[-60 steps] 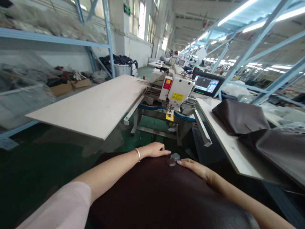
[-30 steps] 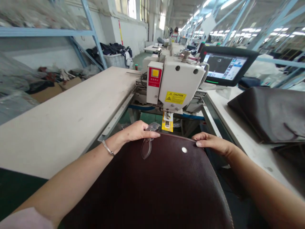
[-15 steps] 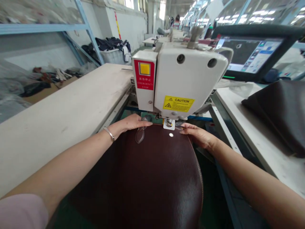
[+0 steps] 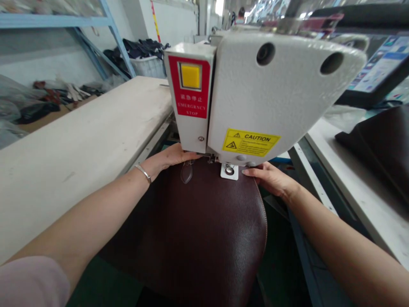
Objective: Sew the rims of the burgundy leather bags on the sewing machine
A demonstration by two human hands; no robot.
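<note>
A pale table (image 4: 79, 128) runs along your left. Your left hand (image 4: 174, 156) seems clamped on the far edge of the brown leather piece (image 4: 204, 221), its underside hidden, beside the tab (image 4: 187, 174). The piece reaches under a white plate (image 4: 235, 175) and the machine head (image 4: 268, 98). Your right hand (image 4: 271, 178) pinches its right corner, near dark leather (image 4: 380, 149) on another table (image 4: 351, 175).

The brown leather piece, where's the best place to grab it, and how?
Probably pinch the leather piece by its far edge from both sides: it's broad and droops, and the machine head overhangs between the left hand and right hand.
</note>
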